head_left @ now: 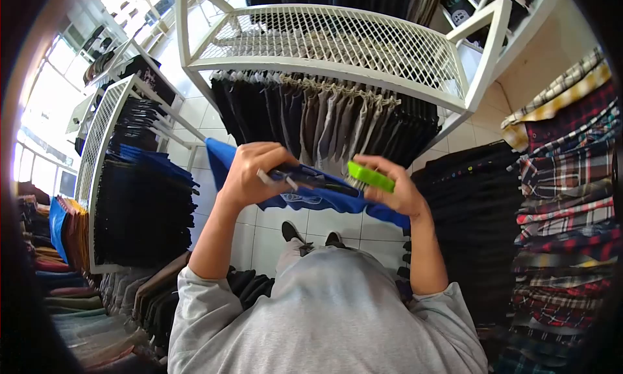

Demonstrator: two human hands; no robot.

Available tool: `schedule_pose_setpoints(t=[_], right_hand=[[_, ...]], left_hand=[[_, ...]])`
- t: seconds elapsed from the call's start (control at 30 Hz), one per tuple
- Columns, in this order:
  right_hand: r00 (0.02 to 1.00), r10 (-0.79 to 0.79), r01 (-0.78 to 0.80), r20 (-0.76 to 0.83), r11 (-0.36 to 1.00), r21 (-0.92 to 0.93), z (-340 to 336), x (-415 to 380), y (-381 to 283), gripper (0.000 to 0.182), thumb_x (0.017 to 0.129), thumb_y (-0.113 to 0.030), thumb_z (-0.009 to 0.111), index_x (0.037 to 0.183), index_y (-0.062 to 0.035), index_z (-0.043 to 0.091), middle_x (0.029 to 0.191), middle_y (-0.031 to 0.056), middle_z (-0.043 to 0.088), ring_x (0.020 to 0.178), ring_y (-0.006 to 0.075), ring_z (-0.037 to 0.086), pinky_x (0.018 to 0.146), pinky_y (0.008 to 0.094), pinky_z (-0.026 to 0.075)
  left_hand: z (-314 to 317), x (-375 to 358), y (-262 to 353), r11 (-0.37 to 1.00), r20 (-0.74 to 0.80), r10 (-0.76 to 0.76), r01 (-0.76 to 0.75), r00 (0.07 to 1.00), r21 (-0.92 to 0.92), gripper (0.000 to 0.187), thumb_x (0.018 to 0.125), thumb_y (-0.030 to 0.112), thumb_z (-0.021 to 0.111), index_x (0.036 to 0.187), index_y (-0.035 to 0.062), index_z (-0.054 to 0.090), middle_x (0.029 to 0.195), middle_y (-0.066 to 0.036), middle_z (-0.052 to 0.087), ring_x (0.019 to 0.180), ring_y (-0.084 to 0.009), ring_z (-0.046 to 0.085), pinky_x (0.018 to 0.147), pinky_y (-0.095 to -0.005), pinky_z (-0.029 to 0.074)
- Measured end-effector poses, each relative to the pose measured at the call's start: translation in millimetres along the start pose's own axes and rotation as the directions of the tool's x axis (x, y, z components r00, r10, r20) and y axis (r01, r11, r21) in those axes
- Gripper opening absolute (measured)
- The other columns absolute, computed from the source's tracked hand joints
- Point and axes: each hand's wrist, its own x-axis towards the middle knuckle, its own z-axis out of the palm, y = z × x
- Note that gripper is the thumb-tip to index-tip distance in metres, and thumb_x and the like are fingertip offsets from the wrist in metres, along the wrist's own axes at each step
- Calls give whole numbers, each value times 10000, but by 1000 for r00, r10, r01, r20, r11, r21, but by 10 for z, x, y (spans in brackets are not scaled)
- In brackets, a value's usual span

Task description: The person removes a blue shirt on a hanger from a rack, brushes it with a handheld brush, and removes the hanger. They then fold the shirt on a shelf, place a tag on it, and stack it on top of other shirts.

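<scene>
My left hand is closed around a black hanger with a blue shirt on it, held up in front of my body. Pale print shows on the lower part of the shirt's cloth, and a thin white strip sticks out by my left fingers. A bright green brush is gripped in my right hand. Its bristles face left, right at the shirt's edge near the right end of the hanger.
Ahead stands a white rack with a mesh top shelf and trousers hanging beneath. Dark clothes hang on a rack at left. Plaid shirts and dark garments line the right side. White floor tiles show below.
</scene>
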Motion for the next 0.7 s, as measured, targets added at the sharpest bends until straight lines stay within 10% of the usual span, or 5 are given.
schedule_pose_setpoints(t=[0.17,0.3,0.43,0.5,0.7], right_hand=[[994,112,-113,-15,984,-136,221,-90,421,905,687,-147,931,1455,33,487,1314,82,628,1200,158,575,1048,280,441],[985,29,-22,-171,999,44,469,35,474,787,719,-82,815,1428,42,495,1257,61,638,1161,143,587,1034,278,445],[966,-31,14,-256,998,-66,601,221,445,693,715,-44,760,1364,28,530,1178,51,662,1096,136,614,1002,282,465],[971,-65,29,-229,988,-154,732,294,324,703,709,-51,760,1371,-8,527,1159,84,679,1062,159,639,974,303,489],[944,-264,207,-199,941,-269,1356,377,391,756,802,-191,846,1436,-29,468,1250,205,665,1177,317,662,1005,384,504]], left_hand=[[25,14,-176,983,52,-159,154,986,102,462,528,283,984,768,68,653,796,-68,679,859,-297,649,835,-395,488],[368,-82,-196,927,-422,-238,334,875,168,660,710,366,921,1210,40,638,1102,-134,636,997,-303,625,934,-422,483],[846,-347,-42,569,-224,-808,623,544,-537,677,892,352,810,1385,8,497,1144,-156,645,930,-183,654,780,-332,530],[874,-207,169,468,-91,-840,631,534,-619,683,887,369,814,1375,8,503,1029,-118,671,833,-175,665,746,-330,534],[735,-201,-281,547,-445,-829,658,339,-518,387,1035,373,634,943,-2,660,620,-7,514,597,-92,474,541,-336,389]])
